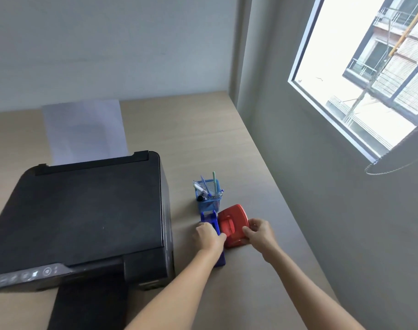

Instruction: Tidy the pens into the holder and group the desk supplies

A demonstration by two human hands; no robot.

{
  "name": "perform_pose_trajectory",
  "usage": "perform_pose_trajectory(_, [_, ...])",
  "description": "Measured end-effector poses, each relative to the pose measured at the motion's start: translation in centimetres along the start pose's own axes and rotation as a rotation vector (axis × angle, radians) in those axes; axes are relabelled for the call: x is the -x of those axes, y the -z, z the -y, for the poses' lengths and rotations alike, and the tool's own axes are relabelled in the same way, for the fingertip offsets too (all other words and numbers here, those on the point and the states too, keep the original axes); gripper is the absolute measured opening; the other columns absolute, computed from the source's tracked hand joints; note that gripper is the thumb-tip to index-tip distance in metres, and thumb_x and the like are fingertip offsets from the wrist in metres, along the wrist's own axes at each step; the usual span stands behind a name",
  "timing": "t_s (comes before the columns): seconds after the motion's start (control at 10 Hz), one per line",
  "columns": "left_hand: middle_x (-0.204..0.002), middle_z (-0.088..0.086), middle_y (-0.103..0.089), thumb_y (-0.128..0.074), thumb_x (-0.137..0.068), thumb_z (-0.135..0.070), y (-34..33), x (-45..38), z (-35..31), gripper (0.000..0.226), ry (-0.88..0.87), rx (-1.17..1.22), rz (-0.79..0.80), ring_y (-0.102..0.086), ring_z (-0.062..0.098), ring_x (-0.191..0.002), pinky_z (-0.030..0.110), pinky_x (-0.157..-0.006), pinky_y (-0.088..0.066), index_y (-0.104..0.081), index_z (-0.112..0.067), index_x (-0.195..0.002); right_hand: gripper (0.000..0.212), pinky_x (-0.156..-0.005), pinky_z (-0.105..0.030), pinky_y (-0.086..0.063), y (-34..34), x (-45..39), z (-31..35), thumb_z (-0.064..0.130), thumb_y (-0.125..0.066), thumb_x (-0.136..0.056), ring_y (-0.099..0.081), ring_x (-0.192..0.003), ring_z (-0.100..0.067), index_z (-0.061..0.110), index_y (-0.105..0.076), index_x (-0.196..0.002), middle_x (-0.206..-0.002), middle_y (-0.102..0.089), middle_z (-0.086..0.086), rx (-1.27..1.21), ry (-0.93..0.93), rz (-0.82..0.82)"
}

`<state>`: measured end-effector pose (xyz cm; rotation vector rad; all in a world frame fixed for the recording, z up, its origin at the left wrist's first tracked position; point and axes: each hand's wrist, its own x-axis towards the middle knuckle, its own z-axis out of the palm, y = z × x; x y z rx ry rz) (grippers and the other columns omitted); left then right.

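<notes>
A blue mesh pen holder point(209, 198) stands on the desk with several pens upright inside it. Just in front of it lie a blue tape dispenser point(210, 219) and, touching it on the right, a red hole punch point(231, 225). My left hand point(209, 235) lies over the tape dispenser, fingers closed on its top. My right hand point(259, 232) grips the right edge of the red hole punch. Both items rest on the desk surface.
A large black printer point(84, 217) with paper point(84, 132) in its rear tray fills the left of the wooden desk point(203, 129). A grey wall with a window point(360, 75) runs along the desk's right edge.
</notes>
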<state>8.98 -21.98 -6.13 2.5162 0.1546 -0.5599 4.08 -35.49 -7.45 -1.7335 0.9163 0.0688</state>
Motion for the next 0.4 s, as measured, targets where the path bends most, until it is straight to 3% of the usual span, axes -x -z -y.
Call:
perform_pose_trajectory(0.1, [-0.111, 0.016, -0.067, -0.078, -0.07, -0.036, -0.4, -0.4, 0.1, 0.056, -0.005, -0.005, 0.015, -0.067, 0.031, -0.099, 0.04, -0.085, -0.057, -0.06, 0.0, -0.108, 0.009, -0.057, -0.028, -0.058, -0.1, 0.1, -0.2, 0.0, -0.058, -0.087, -0.073, -0.074, -0.033, -0.003, -0.065, -0.083, -0.091, -0.07, -0.025, -0.008, 0.005, -0.019])
perform_pose_trajectory(0.2, [-0.121, 0.018, -0.062, -0.076, -0.07, -0.048, 0.3, 0.6, 0.2, 0.075, 0.006, 0.03, 0.059, -0.061, 0.032, -0.113, 0.039, -0.092, -0.052, -0.051, 0.003, -0.119, 0.011, -0.07, -0.038, -0.062, 0.2, 0.9, 0.1, 0.006, -0.06, -0.088, -0.072, -0.081, -0.033, -0.002, -0.067, -0.091, -0.097, -0.07, -0.026, -0.007, 0.004, -0.004])
perform_pose_trajectory(0.3, [-0.139, 0.024, -0.046, -0.073, -0.071, -0.053, 1.7, 2.9, 0.4, 0.099, -0.083, 0.098, 0.092, -0.043, 0.034, -0.132, 0.038, -0.109, -0.039, -0.03, 0.011, -0.134, 0.033, -0.085, -0.039, -0.055, 0.7, 2.2, 0.8, 0.02, -0.061, -0.09, -0.065, -0.091, -0.023, 0.004, -0.062, -0.119, -0.116, -0.067, -0.015, 0.156, 0.072, -0.031])
perform_pose_trajectory(0.4, [-0.157, 0.017, -0.022, -0.07, -0.069, -0.063, 4.7, 8.2, 3.7, 0.122, -0.267, 0.134, 0.253, -0.02, 0.029, -0.147, 0.034, -0.121, -0.021, -0.007, 0.004, -0.149, 0.04, -0.089, -0.039, -0.051, 2.4, 5.6, 4.7, 0.024, -0.059, -0.092, -0.061, -0.097, -0.023, 0.011, -0.053, -0.129, -0.132, -0.056, -0.014, 0.112, 0.199, -0.158])
